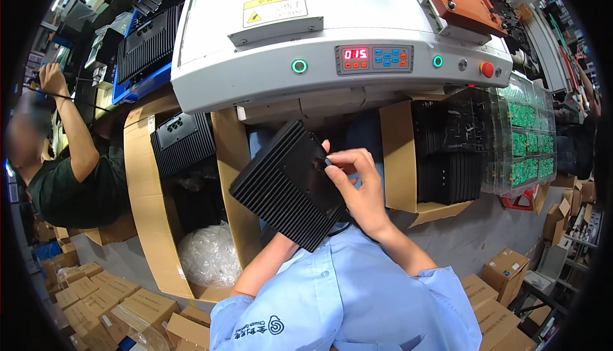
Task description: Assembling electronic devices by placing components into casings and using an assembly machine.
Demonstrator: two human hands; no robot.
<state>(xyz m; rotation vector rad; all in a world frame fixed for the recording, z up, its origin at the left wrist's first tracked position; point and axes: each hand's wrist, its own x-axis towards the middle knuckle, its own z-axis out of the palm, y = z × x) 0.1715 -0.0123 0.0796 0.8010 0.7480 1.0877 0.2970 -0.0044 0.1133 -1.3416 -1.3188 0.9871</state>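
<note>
Item: black ribbed metal heat-sink housing, rectangular (287, 185), held tilted in front of the chest, below the front edge of the large pale grey machine cabinet (255, 44).

Right hand (357, 182): laid on the housing's upper right corner, fingers (335, 159) pinched together on a small dark part at its flat end face.

Left hand: hidden beneath the housing; only the bare forearm is seen rising to its underside. Whether its fingers are clamped on the housing cannot be told.

Surroundings, person's left: tall open cardboard carton (150, 210), holding one similar black finned housing (182, 141) near the top and a bundle of clear plastic wrap (207, 255) at the bottom.

Surroundings, person's right: open cardboard box of stacked black parts (447, 159); just beside it, clear trays of green circuit boards (527, 140).

Cabinet front: red digit display panel (373, 59), two green ring buttons (299, 66), one red round button (487, 69).

Far left: another person in a dark green shirt (70, 179), one arm raised.
</note>
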